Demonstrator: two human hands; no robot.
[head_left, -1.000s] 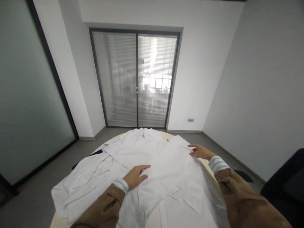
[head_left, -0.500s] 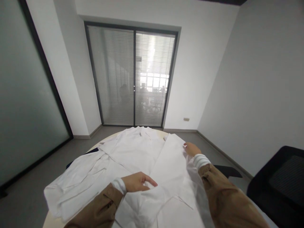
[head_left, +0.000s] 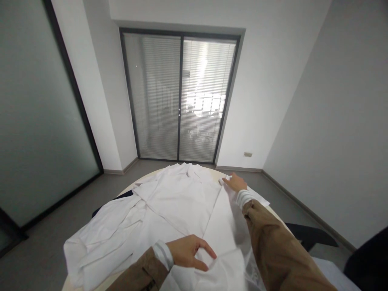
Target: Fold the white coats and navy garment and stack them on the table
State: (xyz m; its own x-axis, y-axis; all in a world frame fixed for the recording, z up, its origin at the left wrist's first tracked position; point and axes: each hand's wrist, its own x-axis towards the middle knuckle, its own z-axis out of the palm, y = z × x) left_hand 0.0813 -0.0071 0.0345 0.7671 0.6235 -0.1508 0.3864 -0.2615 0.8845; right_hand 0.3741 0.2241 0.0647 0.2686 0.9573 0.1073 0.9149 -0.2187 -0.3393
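1. White coat (head_left: 169,202) lies spread across the round table (head_left: 138,180).
2. Left hand (head_left: 188,252) pinches a near fold.
3. Right hand (head_left: 235,184) rests on the coat's far edge; its grip is unclear.

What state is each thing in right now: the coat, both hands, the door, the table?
white coat, spread out and wrinkled, one side folded inward.
left hand, fingers curled, pinching the coat's near fabric.
right hand, stretched out on the coat's far edge; grip unclear.
sliding door, shut, blinds down.
round table, mostly covered by the coat.
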